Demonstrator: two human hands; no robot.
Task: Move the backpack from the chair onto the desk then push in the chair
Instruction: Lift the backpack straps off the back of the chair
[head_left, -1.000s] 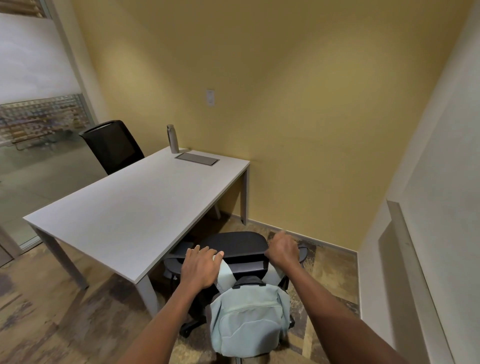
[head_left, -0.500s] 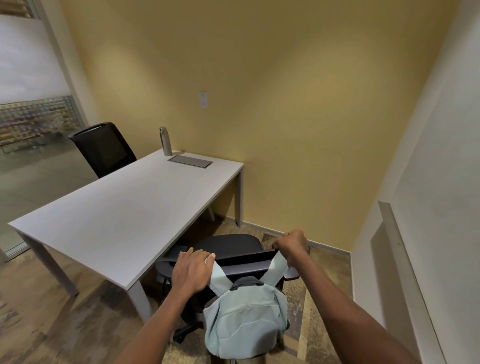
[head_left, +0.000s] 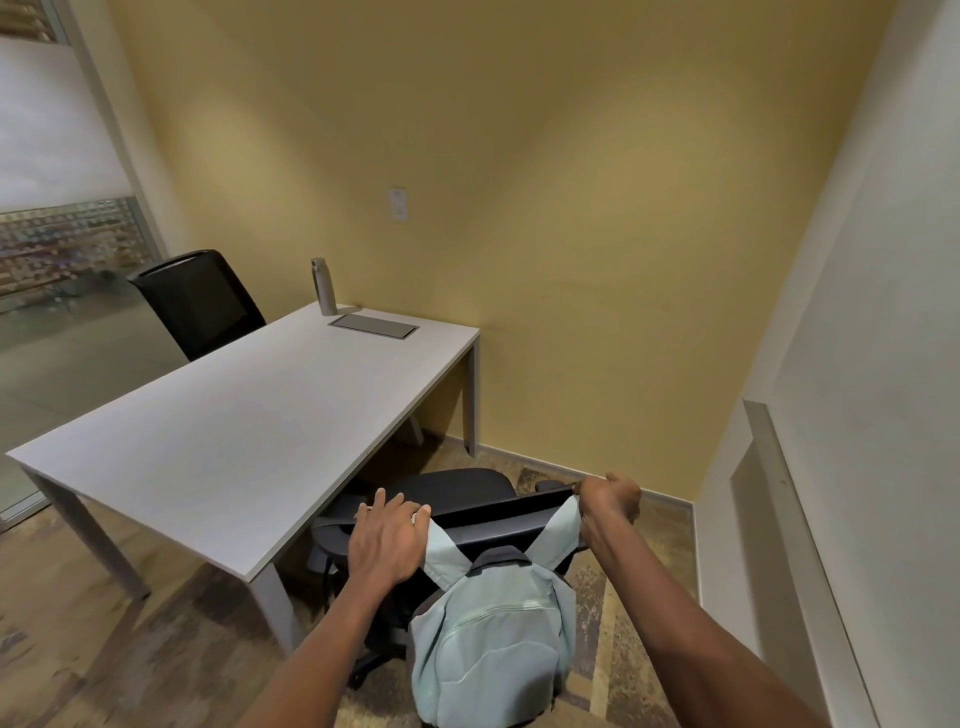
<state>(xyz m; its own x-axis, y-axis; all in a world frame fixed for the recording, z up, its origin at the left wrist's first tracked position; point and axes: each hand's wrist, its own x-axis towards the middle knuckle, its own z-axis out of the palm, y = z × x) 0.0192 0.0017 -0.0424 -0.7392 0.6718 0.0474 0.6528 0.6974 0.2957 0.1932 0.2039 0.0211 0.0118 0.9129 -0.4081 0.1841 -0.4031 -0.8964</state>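
A pale blue-green backpack (head_left: 493, 654) hangs by its two straps over the backrest of a black office chair (head_left: 457, 491), on the side facing me. My left hand (head_left: 387, 540) grips the left strap at the top of the backrest. Over at the backrest's right end, my right hand (head_left: 610, 501) is closed on the right strap. The chair stands at the near right corner of the white desk (head_left: 234, 436), its seat partly under the desk edge.
A metal water bottle (head_left: 323, 287) and a flat grey panel (head_left: 374, 326) are at the desk's far end. A second black chair (head_left: 200, 301) stands behind the desk on the left. A yellow wall is ahead and a white wall with a ledge (head_left: 789, 519) on the right.
My right hand has slid outward to the backrest's right end, pulling the right strap up. The left hand stays on the left strap. My view has moved slightly closer.
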